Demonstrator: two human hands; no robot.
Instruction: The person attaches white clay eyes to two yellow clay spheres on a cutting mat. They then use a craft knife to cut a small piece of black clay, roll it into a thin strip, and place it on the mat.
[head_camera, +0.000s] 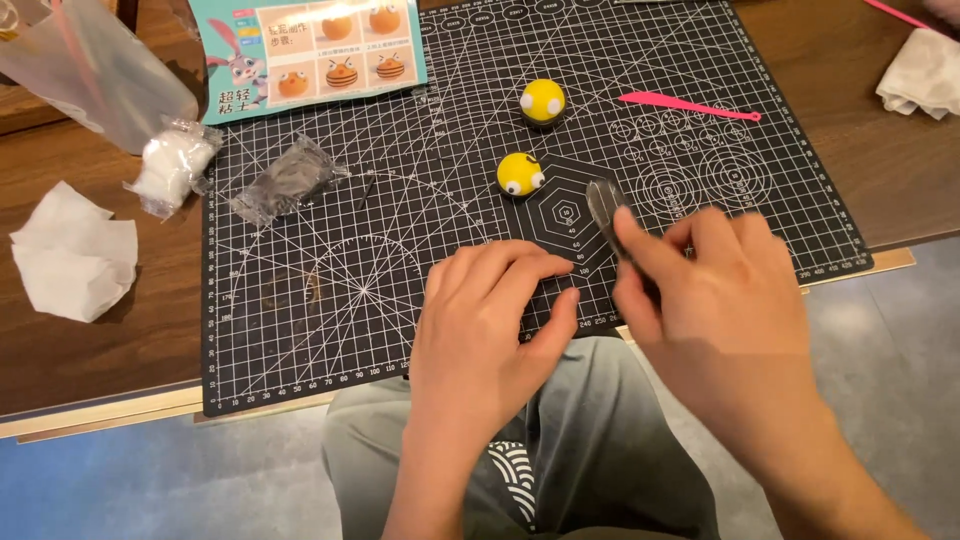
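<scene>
My left hand (490, 310) rests palm down on the black gridded cutting mat (330, 300), fingers loosely curled, holding nothing that shows. My right hand (715, 300) grips a dark, flat-bladed tool (604, 205) whose tip points up over the mat's hexagon marking. Just beyond the tool's tip lies a yellow clay ball with white-and-black eyes (520, 173). A second yellow ball with white dots (543, 101) sits farther back on a dark base.
A pink plastic modelling stick (690, 106) lies at the mat's back right. A wrapped black clay lump (285, 182), a wrapped white clay lump (175, 165), an instruction card (310, 50), a clear bag (95, 65) and tissues (70, 255) occupy the left; another tissue (925, 75) right.
</scene>
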